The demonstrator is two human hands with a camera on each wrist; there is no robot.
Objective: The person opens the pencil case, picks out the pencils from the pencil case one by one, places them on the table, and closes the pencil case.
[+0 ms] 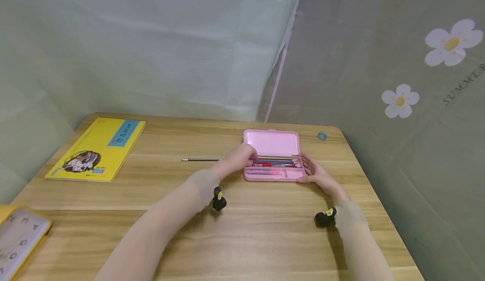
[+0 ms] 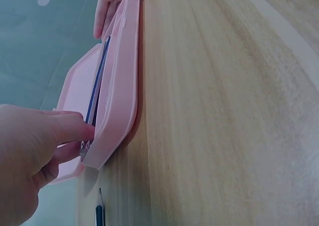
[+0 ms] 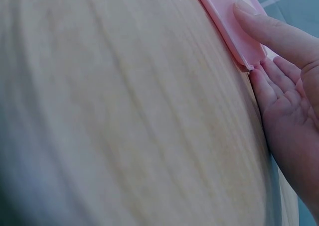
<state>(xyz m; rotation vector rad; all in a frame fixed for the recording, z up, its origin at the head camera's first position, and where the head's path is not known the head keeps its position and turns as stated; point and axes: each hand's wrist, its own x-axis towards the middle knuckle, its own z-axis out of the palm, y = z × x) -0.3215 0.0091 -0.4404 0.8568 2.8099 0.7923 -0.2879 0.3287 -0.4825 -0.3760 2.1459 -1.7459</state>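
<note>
A pink pencil case [image 1: 273,179] lies on the wooden table with its lid [image 1: 271,142] raised at the back. Colored pencils and a red pen [image 1: 262,164] fill its long back compartment; a pink-tipped stick [image 1: 264,172] is in the front one. At the left end, my left hand [image 1: 239,158] reaches in and pinches the end of a blue pencil [image 2: 95,89] between thumb and fingers. My right hand [image 1: 317,175] holds the opposite end, thumb [image 3: 269,29] on the front wall, fingers against the side. A dark pencil [image 1: 200,159] lies left of the case, partly behind my left wrist.
A yellow book [image 1: 113,156] lies at the table's back left. Nearer, at the left edge, is a yellow-framed board with numbers [image 1: 23,241], cut off by the view. A blue ring [image 1: 322,136] sits at the back right. Curtains [image 1: 182,53] hang behind the table.
</note>
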